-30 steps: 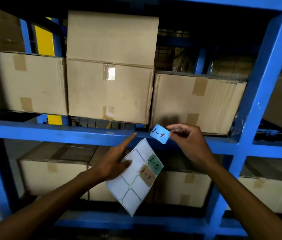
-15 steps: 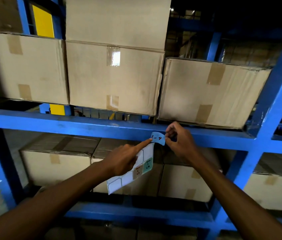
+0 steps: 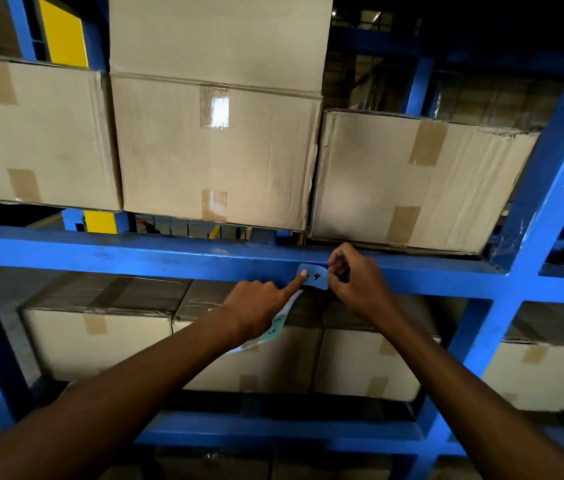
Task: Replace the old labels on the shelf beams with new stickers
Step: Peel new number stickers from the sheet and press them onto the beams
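Observation:
A light blue sticker [image 3: 316,277] with black handwriting lies against the front of the blue shelf beam [image 3: 135,254]. My right hand [image 3: 356,282] pinches the sticker's right edge between thumb and fingers. My left hand [image 3: 256,306] presses its index fingertip on the sticker's left end while its other fingers hold the white sticker sheet [image 3: 275,329], which hangs below the beam. The hand hides most of the sheet; a green sticker shows on it.
Taped cardboard boxes [image 3: 214,150] stand on the shelf above the beam, and more boxes [image 3: 100,337] fill the shelf below. A blue upright post [image 3: 533,216] rises at the right. A yellow panel [image 3: 62,29] shows behind at the upper left.
The blue sticker went from being held in the air to lying against the beam. My left index finger moved up onto its left end, and the sheet swung down under my hand.

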Motion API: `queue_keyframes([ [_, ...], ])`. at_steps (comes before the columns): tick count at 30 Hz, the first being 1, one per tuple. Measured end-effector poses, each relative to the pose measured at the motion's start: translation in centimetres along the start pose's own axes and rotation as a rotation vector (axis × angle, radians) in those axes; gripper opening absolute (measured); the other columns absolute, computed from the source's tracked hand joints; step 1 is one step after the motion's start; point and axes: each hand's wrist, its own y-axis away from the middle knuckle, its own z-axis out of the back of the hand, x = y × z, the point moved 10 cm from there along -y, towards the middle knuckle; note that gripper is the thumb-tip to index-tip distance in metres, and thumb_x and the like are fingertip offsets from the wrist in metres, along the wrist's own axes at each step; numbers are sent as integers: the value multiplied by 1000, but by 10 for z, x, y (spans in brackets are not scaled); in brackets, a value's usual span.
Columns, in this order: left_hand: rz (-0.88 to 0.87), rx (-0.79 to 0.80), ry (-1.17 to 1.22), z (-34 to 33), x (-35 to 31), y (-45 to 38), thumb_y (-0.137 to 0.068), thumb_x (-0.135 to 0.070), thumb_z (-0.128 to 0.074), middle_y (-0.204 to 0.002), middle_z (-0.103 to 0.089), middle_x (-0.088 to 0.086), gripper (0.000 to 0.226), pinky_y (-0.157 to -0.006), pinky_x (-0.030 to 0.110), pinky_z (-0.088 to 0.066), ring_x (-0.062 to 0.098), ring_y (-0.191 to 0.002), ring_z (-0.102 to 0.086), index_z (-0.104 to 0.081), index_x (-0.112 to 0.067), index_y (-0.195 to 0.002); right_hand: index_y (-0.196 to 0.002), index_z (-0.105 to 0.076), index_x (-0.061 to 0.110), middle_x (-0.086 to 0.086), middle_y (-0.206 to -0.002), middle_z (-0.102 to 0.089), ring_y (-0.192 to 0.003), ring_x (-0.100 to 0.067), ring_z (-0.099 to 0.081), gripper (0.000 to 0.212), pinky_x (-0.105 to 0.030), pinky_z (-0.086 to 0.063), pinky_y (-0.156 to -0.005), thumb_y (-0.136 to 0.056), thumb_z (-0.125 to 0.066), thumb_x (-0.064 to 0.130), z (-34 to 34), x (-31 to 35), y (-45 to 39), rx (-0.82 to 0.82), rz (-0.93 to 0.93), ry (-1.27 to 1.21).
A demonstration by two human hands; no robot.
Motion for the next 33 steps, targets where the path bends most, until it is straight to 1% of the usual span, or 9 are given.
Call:
queue_keyframes([
  [4,-17,-6,-20,-5,-3,-3,-89,-13,-56,-114,-63,16,96,-65,37,-44,30,-92,-64,22,-23,-145,-92,-50,20,0,-83,-60,-79,-16,-59,19,-36,-53,-70,-81,-62,9,2,-1,-1,-32,1,23],
  [6,-24,-20,-9,-7,-2,-4,-87,-14,-59,-116,-63,17,100,-63,36,-44,30,-92,-65,23,-24,-144,-95,-51,18,1,-83,-60,-80,-15,-58,18,-33,-50,-69,-82,-61,10,4,-1,-1,-48,3,33],
  [9,-32,-32,4,-9,0,-5,-88,-15,-59,-116,-64,16,100,-67,36,-48,29,-92,-66,24,-24,-144,-97,-50,18,0,-85,-58,-81,-14,-57,19,-29,-48,-70,-83,-61,10,6,2,-2,-63,11,28],
  [12,-48,-39,5,-12,0,-6,-87,-15,-60,-113,-65,15,102,-68,37,-50,27,-88,-66,25,-24,-143,-96,-50,18,-1,-84,-59,-82,-15,-57,19,-30,-48,-70,-83,-60,9,7,5,-2,-72,30,44],
  [16,-42,-25,26,-17,2,-6,-86,-17,-63,-117,-63,18,105,-70,38,-50,28,-93,-66,25,-26,-143,-97,-50,17,-2,-84,-61,-81,-16,-58,19,-31,-50,-69,-83,-61,10,9,6,-2,-99,18,84],
  [22,-63,-54,12,-15,2,-6,-86,-15,-62,-118,-62,17,105,-73,39,-50,28,-96,-64,25,-26,-143,-97,-52,15,0,-78,-61,-74,-16,-61,20,-38,-55,-70,-81,-63,8,11,3,0,-123,-6,51],
  [25,-70,-60,12,-16,1,-7,-86,-16,-62,-118,-62,15,105,-75,39,-50,28,-95,-63,25,-25,-143,-97,-52,15,2,-77,-60,-74,-15,-60,20,-35,-54,-69,-82,-63,8,12,4,1,-132,-11,45],
  [29,-66,-51,29,-20,2,-9,-84,-18,-64,-123,-60,16,108,-75,39,-51,27,-97,-63,25,-26,-143,-97,-52,14,3,-77,-59,-73,-13,-59,19,-32,-52,-68,-82,-62,8,12,5,1,-139,-12,44],
  [33,-63,-45,24,-20,3,-8,-85,-18,-64,-121,-61,16,108,-74,38,-51,27,-96,-64,26,-27,-143,-98,-52,14,-2,-79,-63,-75,-16,-61,20,-35,-54,-69,-82,-63,8,12,6,1,-148,-7,68],
])
